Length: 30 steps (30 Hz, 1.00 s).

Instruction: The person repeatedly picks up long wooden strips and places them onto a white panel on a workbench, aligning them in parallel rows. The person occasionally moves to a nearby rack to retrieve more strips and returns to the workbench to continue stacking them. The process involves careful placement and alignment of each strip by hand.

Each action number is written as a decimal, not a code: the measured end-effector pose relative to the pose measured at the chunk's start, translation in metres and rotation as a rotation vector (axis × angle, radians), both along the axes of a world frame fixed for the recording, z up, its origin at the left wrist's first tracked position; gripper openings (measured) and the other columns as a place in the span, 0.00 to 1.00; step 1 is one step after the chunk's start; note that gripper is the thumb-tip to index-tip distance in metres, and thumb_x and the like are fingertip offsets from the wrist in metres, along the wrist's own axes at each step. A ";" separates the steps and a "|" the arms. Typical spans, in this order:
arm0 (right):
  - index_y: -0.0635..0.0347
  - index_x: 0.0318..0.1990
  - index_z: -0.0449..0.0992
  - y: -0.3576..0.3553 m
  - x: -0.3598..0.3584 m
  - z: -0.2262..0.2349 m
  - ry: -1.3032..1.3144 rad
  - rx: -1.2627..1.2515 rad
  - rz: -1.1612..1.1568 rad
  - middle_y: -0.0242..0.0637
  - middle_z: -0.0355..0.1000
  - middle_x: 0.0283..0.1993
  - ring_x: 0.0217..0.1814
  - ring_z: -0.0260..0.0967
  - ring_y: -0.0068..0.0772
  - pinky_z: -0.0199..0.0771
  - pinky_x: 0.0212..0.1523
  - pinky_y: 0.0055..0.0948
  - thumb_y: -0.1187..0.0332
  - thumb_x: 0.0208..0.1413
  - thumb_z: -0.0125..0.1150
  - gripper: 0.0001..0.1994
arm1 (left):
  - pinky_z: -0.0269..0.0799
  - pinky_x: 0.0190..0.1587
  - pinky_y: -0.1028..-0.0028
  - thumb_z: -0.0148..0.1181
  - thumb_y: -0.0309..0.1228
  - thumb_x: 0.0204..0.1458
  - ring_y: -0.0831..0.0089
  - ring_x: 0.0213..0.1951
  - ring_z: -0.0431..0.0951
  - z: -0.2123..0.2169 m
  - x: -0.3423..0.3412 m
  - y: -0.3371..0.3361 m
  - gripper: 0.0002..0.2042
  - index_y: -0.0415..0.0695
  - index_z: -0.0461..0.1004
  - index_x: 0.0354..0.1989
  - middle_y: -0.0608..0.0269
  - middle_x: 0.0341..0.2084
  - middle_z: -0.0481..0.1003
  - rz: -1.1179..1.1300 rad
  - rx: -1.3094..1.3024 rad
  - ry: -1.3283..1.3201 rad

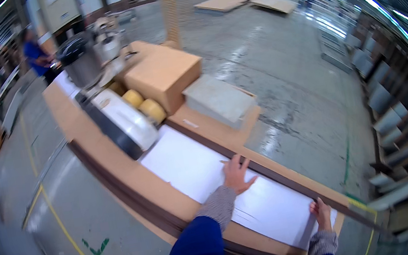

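Note:
A long dark brown strip (269, 170) lies lengthwise along the far side of a white work surface (182, 157). My left hand (237, 175) is spread over the white surface, its fingertips touching the strip's near edge. Farther right, my right hand (323, 214) has its fingers curled together at the strip, seemingly pinching it; the fingertips are partly hidden. Left of my hands, a white feeder unit (125, 119) with yellow rollers (150, 109) sits over the work surface, and the strip's far end reaches beside it.
A tan box (163, 72) and a grey block (221, 98) stand behind the strip. More dark strips (129, 195) lie along the table's near edge. A person in blue (35, 55) stands at far left. Flat boards (222, 3) lie on the floor; racked panels (394, 113) line the right.

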State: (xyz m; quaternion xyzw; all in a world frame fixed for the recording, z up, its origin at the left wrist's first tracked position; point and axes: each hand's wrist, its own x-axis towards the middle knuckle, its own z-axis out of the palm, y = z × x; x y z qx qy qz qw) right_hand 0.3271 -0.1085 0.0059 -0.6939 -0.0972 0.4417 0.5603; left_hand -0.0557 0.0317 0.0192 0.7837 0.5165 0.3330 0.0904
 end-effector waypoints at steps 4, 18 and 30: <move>0.65 0.25 0.70 -0.013 -0.027 -0.001 -0.057 0.007 0.163 0.42 0.70 0.21 0.17 0.68 0.28 0.68 0.16 0.25 0.68 0.55 0.51 0.11 | 0.53 0.55 0.50 0.62 0.49 0.41 0.46 0.56 0.59 -0.027 0.002 -0.024 0.31 0.43 0.67 0.52 0.40 0.53 0.61 -0.042 0.027 -0.047; 0.54 0.31 0.71 -0.166 -0.216 0.014 -1.144 0.221 0.736 0.36 0.69 0.33 0.42 0.65 0.42 0.62 0.41 0.42 0.55 0.32 0.71 0.20 | 0.65 0.53 0.62 0.64 0.42 0.46 0.51 0.49 0.70 0.039 -0.125 -0.155 0.30 0.33 0.65 0.53 0.42 0.47 0.69 -0.555 -0.736 0.246; 0.58 0.35 0.70 -0.151 -0.210 0.011 -1.240 0.056 1.018 0.40 0.63 0.42 0.49 0.61 0.41 0.61 0.45 0.41 0.50 0.34 0.68 0.25 | 0.64 0.51 0.61 0.66 0.49 0.42 0.52 0.45 0.71 0.011 -0.208 -0.145 0.31 0.34 0.70 0.45 0.44 0.40 0.72 -0.334 -0.477 0.316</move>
